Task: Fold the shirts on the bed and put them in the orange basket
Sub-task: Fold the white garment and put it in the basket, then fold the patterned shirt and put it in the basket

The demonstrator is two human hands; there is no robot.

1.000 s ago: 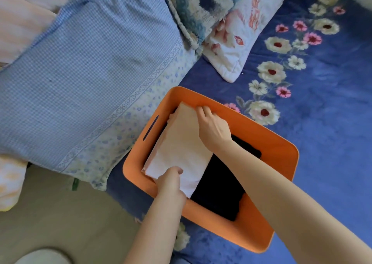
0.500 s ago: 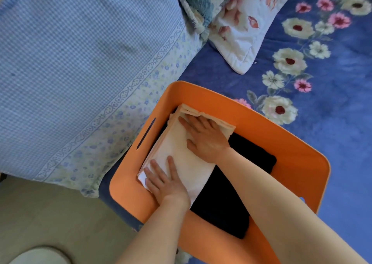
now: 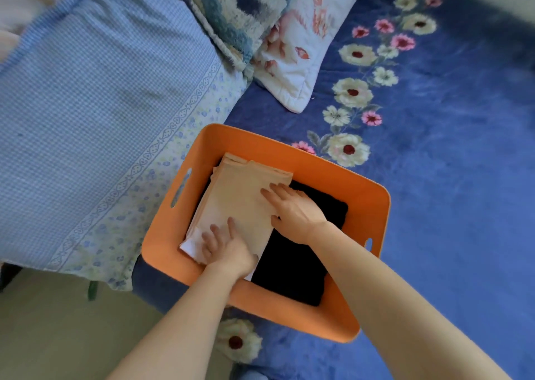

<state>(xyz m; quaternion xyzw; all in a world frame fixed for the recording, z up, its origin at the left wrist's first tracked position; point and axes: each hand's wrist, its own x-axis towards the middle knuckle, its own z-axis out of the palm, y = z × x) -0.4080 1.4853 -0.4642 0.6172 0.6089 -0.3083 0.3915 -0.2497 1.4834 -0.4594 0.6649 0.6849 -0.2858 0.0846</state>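
The orange basket (image 3: 367, 206) stands on the blue flowered bedspread near the bed's edge. Inside it a folded cream shirt (image 3: 240, 197) lies along the left side, partly on top of a folded black shirt (image 3: 295, 266). My left hand (image 3: 225, 249) lies flat with straight fingers on the near end of the cream shirt. My right hand (image 3: 295, 211) presses flat on the shirt's right edge, half over the black shirt.
A blue checked pillow (image 3: 95, 113) lies left of the basket. A white floral pillow (image 3: 301, 52) and a shaggy blue cushion (image 3: 243, 11) sit behind it. The bedspread (image 3: 448, 177) stretches to the right. Pale floor (image 3: 43, 336) shows at the lower left.
Both hands went from gripping the cream shirt's ends to lying flat on it in the basket. My right hand has slid back toward me along the shirt.
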